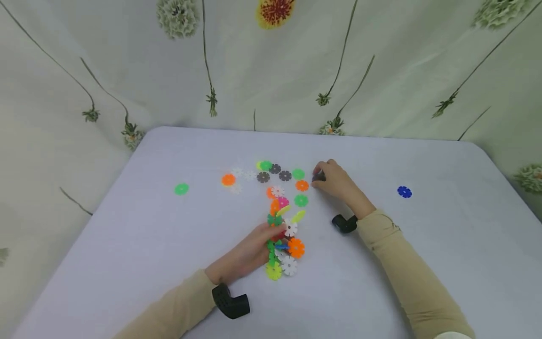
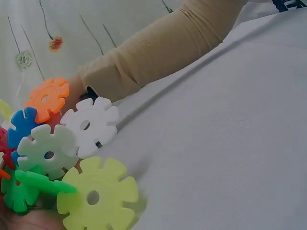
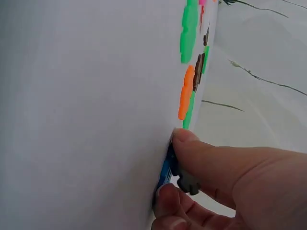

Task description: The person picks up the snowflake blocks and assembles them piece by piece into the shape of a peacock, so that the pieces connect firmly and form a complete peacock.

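Observation:
My left hand (image 1: 250,252) grips a joined cluster of flower-shaped notched plastic discs. In the left wrist view a yellow disc (image 2: 112,196), white discs (image 2: 91,125), an orange disc (image 2: 48,98) and green discs (image 2: 41,182) show in that cluster. The cluster's far end reaches toward a white disc (image 1: 277,190). Farther right, my right hand (image 1: 336,181) has its thumb and fingers curled round a dark grey disc (image 3: 188,183), low at the tabletop. A blue disc (image 3: 166,168) lies between the same fingertips, partly hidden by them.
Loose discs lie past the cluster: green (image 1: 301,200), orange (image 1: 302,185), dark grey (image 1: 285,175), and pale ones near an orange disc (image 1: 228,180). A green disc (image 1: 181,189) lies far left, a blue disc (image 1: 404,191) far right. A flowered cloth (image 1: 271,70) hangs behind the white table (image 1: 127,235).

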Tool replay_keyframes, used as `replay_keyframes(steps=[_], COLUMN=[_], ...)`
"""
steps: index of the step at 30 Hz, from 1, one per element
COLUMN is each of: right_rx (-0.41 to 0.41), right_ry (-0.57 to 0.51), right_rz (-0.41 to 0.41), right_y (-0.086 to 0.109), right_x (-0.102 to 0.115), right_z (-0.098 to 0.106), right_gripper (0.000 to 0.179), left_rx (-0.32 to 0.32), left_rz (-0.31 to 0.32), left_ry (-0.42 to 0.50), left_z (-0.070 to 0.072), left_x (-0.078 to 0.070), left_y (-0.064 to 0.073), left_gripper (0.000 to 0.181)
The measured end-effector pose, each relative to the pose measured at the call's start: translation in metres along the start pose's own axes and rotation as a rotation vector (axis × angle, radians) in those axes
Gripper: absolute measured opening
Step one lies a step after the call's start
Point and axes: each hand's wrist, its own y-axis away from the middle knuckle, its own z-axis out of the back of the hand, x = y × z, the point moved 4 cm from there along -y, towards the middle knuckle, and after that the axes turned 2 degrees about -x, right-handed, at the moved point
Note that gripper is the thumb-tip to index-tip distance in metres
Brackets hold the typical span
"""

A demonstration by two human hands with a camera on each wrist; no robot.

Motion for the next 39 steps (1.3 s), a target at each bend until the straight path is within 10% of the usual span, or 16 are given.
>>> replay_keyframes(steps=[6,12,29,39], right_rx=[-0.064,0.073,-0.185,-0.231], right_ry=[-0.141,-0.474,-0.365,-0.451], right_rz=[0.231,0.557,0.786,0.772], right_y=[0.030,0.081,0.109,0.111], right_x=[0.013,0.047,0.070,0.072], right_z=[0.004,0.002,-0.001,-0.011], right_gripper=[0.027,0.012,0.018,0.011], left_rx=[-0.004,-0.012,-0.019,-0.017], left_rz=[0.003,-0.011,-0.031,-0.026], left_ry=[0.039,0.092,0.092,0.132], left_z=[0.000,0.001,-0.003,-0.004], left_x=[-0.001,-0.005,-0.012,-0.012], left_y=[-0.001,0.000,0.005,0.008], left_gripper=[0.042,0.042,0.039,0.038])
